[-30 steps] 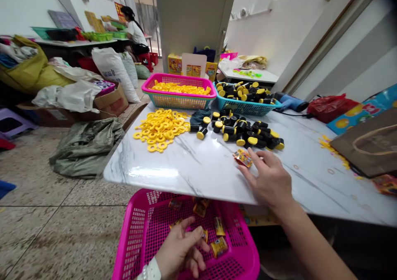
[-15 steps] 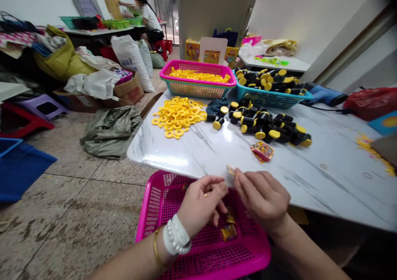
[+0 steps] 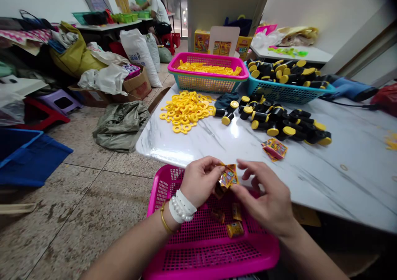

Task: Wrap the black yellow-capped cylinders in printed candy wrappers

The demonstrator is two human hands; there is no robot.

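My left hand [image 3: 201, 180], with a white band and a bracelet at its wrist, pinches some small colourful printed pieces [image 3: 228, 175] above the basket. Beside them is my right hand [image 3: 266, 197], its fingers spread and its thumb near the lower edge of the pieces. Below both hands sits a pink mesh basket [image 3: 217, 267]. Several small wrapped pieces [image 3: 235, 229] lie inside it. On the marble-patterned table, a small stack of similar printed pieces [image 3: 275, 148] rests to the right of my hands.
Yellow rings [image 3: 187, 109] and black cylinders with yellow caps [image 3: 279, 120] lie in piles on the table [image 3: 192, 147]. Behind them stand a pink basket [image 3: 207, 57] and a blue basket [image 3: 288, 90]. A person [image 3: 159, 11] sits far back at another table.
My left hand has closed on the printed pieces, which now show their faces. My right hand has opened its fingers. The view has shifted a little to the left.
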